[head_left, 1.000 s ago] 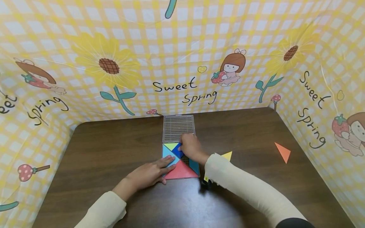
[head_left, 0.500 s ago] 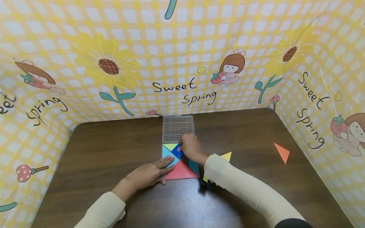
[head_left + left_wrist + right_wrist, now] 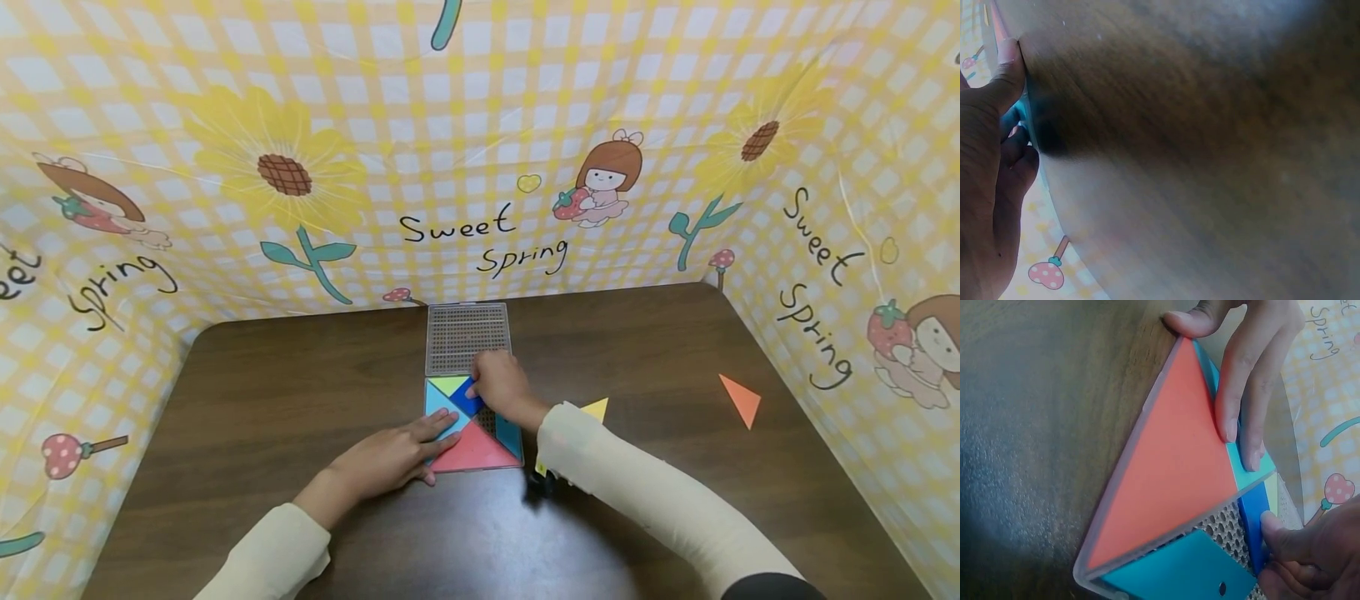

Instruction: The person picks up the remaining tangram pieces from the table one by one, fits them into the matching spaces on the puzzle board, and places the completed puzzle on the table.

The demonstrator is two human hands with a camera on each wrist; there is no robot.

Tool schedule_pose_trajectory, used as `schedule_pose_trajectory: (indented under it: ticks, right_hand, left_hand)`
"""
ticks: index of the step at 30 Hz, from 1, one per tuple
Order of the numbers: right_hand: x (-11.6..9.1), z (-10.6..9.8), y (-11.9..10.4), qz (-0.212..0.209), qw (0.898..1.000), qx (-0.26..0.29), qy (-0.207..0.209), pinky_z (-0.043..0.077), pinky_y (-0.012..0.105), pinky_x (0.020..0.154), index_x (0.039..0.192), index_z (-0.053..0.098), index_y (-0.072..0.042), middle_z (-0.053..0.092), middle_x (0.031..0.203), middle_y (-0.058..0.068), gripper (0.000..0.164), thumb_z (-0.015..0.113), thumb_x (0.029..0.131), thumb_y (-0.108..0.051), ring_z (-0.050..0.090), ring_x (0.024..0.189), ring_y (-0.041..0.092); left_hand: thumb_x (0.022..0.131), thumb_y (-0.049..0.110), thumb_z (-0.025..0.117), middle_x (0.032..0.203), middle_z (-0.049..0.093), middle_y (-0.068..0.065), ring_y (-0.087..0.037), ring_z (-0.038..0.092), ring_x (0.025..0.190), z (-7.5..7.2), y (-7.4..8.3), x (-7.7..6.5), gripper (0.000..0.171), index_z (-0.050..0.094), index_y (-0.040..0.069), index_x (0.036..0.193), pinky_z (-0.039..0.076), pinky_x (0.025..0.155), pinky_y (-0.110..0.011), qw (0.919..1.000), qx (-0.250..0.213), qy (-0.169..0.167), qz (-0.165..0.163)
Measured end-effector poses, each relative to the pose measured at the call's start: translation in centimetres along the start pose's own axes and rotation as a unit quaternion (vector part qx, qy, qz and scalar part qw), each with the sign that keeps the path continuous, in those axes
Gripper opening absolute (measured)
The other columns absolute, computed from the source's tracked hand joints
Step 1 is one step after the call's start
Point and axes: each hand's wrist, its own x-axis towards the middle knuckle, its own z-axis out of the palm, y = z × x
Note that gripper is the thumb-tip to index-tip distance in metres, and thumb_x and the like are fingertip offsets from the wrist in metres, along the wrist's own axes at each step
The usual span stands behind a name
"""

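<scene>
A tangram case with a perforated lid (image 3: 465, 333) lies unfolded on the table. My right hand (image 3: 502, 387) pinches the dark blue tangram square (image 3: 467, 402) at the case's far right, its thumb (image 3: 1282, 537) on the piece. My left hand (image 3: 401, 450) lies over the left side, straight fingers resting on the light blue triangle (image 3: 438, 404) and the edge of the red triangle (image 3: 480, 450); its thumb is at the near corner. A light green triangle (image 3: 452, 383) sits at the back and a teal parallelogram (image 3: 1179, 565) along the right. Bare grid shows between blue, red and teal.
A yellow triangle (image 3: 597, 409) lies right of the case, partly behind the right sleeve. Farther right on the wooden table (image 3: 315, 358) is an orange triangle (image 3: 741, 402). Yellow checked cloth (image 3: 450, 125) stands around the back and sides.
</scene>
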Motion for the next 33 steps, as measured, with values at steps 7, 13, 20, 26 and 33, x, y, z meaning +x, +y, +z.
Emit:
schedule_pose_trajectory:
  ticks: [7,13,20,26,33]
  right_hand:
    - [0.2,-0.6,0.3,-0.007,1.000,-0.010,-0.019,0.049,0.024,0.060,0.075,0.069,-0.009,0.066,0.075,0.001,0.020,0.079,0.080,-0.025,0.057,0.065,0.012]
    - [0.1,-2.6,0.9,-0.002,1.000,0.020,-0.015,0.050,0.025,0.060,0.081,0.068,-0.010,0.067,0.078,0.001,0.016,0.077,0.082,-0.022,0.059,0.067,0.012]
    - [-0.9,-6.7,4.4,-0.061,0.996,0.021,-0.063,0.050,0.025,0.063,0.089,0.068,-0.005,0.067,0.080,0.001,0.011,0.074,0.085,-0.014,0.059,0.070,0.011]
    - [-3.0,-9.7,9.0,-0.138,0.983,-0.012,-0.116,0.052,0.028,0.071,0.095,0.068,-0.005,0.066,0.088,0.003,0.018,0.075,0.083,-0.016,0.060,0.079,0.011]
    - [-5.6,-11.1,12.9,-0.163,0.977,-0.035,-0.136,0.051,0.025,0.068,0.094,0.068,-0.007,0.063,0.089,0.001,0.025,0.080,0.076,-0.018,0.058,0.078,0.009]
  left_hand:
    - [0.094,0.043,0.057,0.157,0.030,-0.009,-0.025,0.034,0.142,0.0,0.0,0.1,0.061,0.041,0.017,0.147,0.052,0.095,-0.036,1.0000,-0.007,0.003,0.004]
    - [0.094,0.043,0.057,0.157,0.029,-0.009,-0.025,0.034,0.142,0.2,0.0,0.2,0.061,0.040,0.017,0.147,0.051,0.096,-0.036,0.9999,-0.011,0.001,0.002]
    - [0.095,0.043,0.056,0.158,0.028,-0.009,-0.025,0.034,0.142,0.1,0.0,0.2,0.061,0.039,0.017,0.147,0.050,0.097,-0.035,1.0000,0.001,0.001,-0.002]
    - [0.094,0.043,0.057,0.157,0.029,-0.010,-0.025,0.033,0.143,-0.1,0.1,0.1,0.062,0.040,0.016,0.147,0.050,0.097,-0.036,1.0000,0.000,0.001,-0.005]
    - [0.094,0.043,0.058,0.157,0.030,-0.010,-0.026,0.033,0.142,0.0,0.1,0.0,0.062,0.041,0.016,0.147,0.050,0.098,-0.036,1.0000,-0.004,0.004,-0.003]
